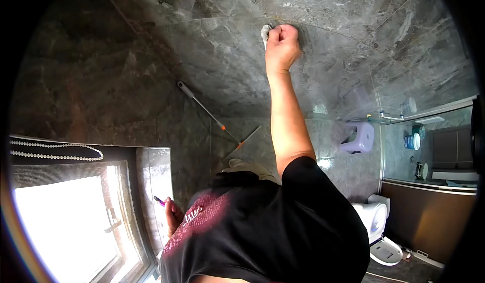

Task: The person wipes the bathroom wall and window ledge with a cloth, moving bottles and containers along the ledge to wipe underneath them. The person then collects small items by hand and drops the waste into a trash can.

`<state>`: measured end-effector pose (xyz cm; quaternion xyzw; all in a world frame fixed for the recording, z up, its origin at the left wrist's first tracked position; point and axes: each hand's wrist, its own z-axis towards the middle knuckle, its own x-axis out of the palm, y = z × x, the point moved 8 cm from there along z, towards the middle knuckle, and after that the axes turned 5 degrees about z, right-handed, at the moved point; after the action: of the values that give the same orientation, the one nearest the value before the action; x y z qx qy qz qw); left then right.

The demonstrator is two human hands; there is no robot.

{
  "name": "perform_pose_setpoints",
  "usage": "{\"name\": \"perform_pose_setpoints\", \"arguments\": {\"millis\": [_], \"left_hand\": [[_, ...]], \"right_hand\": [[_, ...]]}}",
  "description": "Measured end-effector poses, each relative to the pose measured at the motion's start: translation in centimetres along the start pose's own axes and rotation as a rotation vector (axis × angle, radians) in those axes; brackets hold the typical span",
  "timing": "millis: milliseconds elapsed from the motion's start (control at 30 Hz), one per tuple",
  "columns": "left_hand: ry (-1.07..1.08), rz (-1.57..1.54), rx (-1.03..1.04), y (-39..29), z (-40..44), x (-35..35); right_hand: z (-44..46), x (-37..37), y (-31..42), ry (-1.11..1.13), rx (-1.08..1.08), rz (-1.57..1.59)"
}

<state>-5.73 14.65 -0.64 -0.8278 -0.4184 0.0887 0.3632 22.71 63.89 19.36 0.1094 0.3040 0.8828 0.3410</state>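
My right hand [283, 49] is reached far out against the grey marbled tile wall [217, 45]. Its fingers are closed around a crumpled whitish cloth [265, 32], part of which sticks out on the left side of the fist. Lower left, near the window, my left hand [173, 216] is held close to my body. It grips a slim purple stick [159, 200] with a dark end, perhaps a pen; its exact kind is not clear. My black shirt partly covers that hand and forearm.
A long-handled mop or squeegee [202, 106] with orange joints leans in the corner. A bright window [60, 207] and a bead chain [55, 150] are at left. At right are a purple stool [365, 137], a white toilet [373, 216] and a framed glass panel [429, 146].
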Motion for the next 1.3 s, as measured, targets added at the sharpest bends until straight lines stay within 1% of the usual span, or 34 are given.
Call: {"name": "perform_pose_setpoints", "arguments": {"millis": [67, 133, 167, 233, 300, 400, 533, 600, 700, 800, 833, 900, 933, 967, 1033, 1133, 1200, 1267, 1300], "left_hand": [[0.022, 0.0, 0.031, -0.8, -0.2, 0.7], [0.045, 0.004, 0.056, -1.1, 0.1, 0.4], [0.015, -0.012, 0.038, -0.7, 0.7, -0.5], [-0.016, -0.029, 0.016, 0.2, 0.8, -1.6], [-0.034, -0.034, 0.057, -0.1, 0.6, -1.5], [-0.017, 0.018, 0.084, -1.5, -1.0, 0.5], [0.023, 0.005, 0.068, -0.2, 0.0, -0.4], [0.003, -0.016, 0.035, 0.0, 0.3, -0.6], [-0.004, -0.071, 0.027, -0.3, 0.6, -0.7], [-0.009, -0.059, 0.054, -0.2, 1.5, -0.8], [-0.003, -0.058, 0.055, -0.3, 1.6, -0.5], [0.019, -0.002, 0.049, -0.5, 1.6, 0.1], [0.024, 0.001, 0.053, -0.6, 1.5, 0.5], [0.04, 0.015, 0.047, -0.8, 1.4, 0.9], [0.057, 0.026, 0.046, -1.1, 1.3, 1.3], [0.058, -0.005, 0.04, -0.9, 1.1, 0.8], [-0.005, 0.005, 0.056, -0.5, 1.3, -0.1], [-0.008, 0.003, 0.053, -0.5, 0.9, -0.1], [-0.009, 0.002, 0.051, -0.7, 0.6, 0.2]], "right_hand": [[-0.5, 0.1, -0.3, -0.013, 0.007, 0.053], [-0.8, -0.8, -1.5, -0.127, 0.142, 0.273], [-0.5, -1.2, -1.4, -0.127, 0.142, 0.271], [0.5, -2.2, -0.1, -0.124, 0.055, 0.174], [0.7, -2.1, -0.2, -0.114, 0.057, 0.182], [0.7, -2.3, 0.1, -0.171, 0.0, 0.066], [0.9, -2.1, 0.7, -0.186, -0.071, 0.053], [1.4, -1.9, -0.4, -0.168, 0.047, 0.146], [1.5, -1.6, -0.9, -0.124, 0.067, 0.098], [2.0, -1.4, 0.4, -0.089, 0.102, 0.032], [1.9, -1.3, 0.4, -0.094, 0.099, 0.031], [1.2, -0.4, 0.0, -0.022, 0.108, 0.08], [0.7, -0.2, 0.5, -0.043, 0.043, 0.036], [0.1, 0.1, 0.2, -0.023, 0.028, 0.025], [-0.3, -0.5, -0.3, -0.106, 0.006, 0.114], [-0.6, -0.7, -2.6, -0.141, 0.187, 0.321], [0.1, -1.5, -2.0, -0.151, 0.136, 0.262], [0.6, -1.7, -1.2, -0.143, 0.109, 0.206], [0.6, -1.5, -1.9, -0.154, 0.201, 0.305]]}}
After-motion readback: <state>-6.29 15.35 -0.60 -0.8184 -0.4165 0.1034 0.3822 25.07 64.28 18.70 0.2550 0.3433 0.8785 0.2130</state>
